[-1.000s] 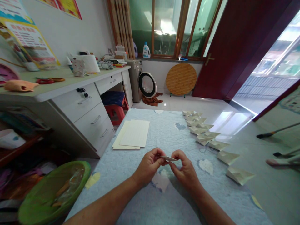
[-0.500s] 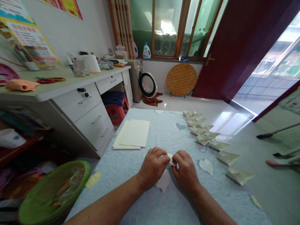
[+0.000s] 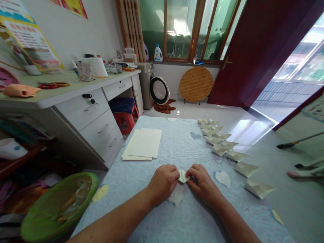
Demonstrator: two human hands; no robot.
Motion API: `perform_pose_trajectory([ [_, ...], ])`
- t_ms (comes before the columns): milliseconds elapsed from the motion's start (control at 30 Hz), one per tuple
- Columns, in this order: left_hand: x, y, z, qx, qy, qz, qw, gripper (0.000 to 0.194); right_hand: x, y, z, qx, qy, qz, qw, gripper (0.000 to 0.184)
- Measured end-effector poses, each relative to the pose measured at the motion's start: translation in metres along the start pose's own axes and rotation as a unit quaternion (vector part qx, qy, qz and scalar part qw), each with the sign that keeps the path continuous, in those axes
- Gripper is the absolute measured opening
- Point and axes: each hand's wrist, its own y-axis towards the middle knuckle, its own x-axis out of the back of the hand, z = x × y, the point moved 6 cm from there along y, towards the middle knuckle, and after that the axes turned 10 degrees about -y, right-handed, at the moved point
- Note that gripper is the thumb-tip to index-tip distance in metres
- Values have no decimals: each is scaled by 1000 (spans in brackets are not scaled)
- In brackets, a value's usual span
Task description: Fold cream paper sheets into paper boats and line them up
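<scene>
A small piece of folded white paper (image 3: 183, 176) sits between my two hands, above the blue quilted cloth (image 3: 174, 216). My left hand (image 3: 164, 182) pinches its left side, fingers closed. On the other side, my right hand (image 3: 202, 180) grips its right edge between thumb and fingers. Parts of the paper are hidden behind the fingertips. Folded paper boats (image 3: 258, 188) stand in a row along the right edge of the cloth, several of them. Flat sheets of paper (image 3: 146, 143) lie in an overlapping stack to the left, beyond my left hand.
A green basket (image 3: 93, 184) stands at the lower left beside the table. Along the left wall runs a desk (image 3: 93, 109) with drawers. A red stool (image 3: 126, 119) is tucked by it, and a round wooden tabletop (image 3: 196, 84) leans at the back wall.
Both hands have come slightly down and apart. More of the folded paper now shows between them, spread wider. The boats and the sheets stay where they were.
</scene>
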Motion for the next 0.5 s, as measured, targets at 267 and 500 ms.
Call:
perform_pose_trajectory([
  [267, -3, 0, 4, -21, -47, -6, 999, 8, -3, 2, -2, -1, -12, 20, 1000, 16],
  [500, -5, 1, 7, 6, -80, -2, 997, 9, -5, 0, -1, 10, -12, 25, 1000, 17],
])
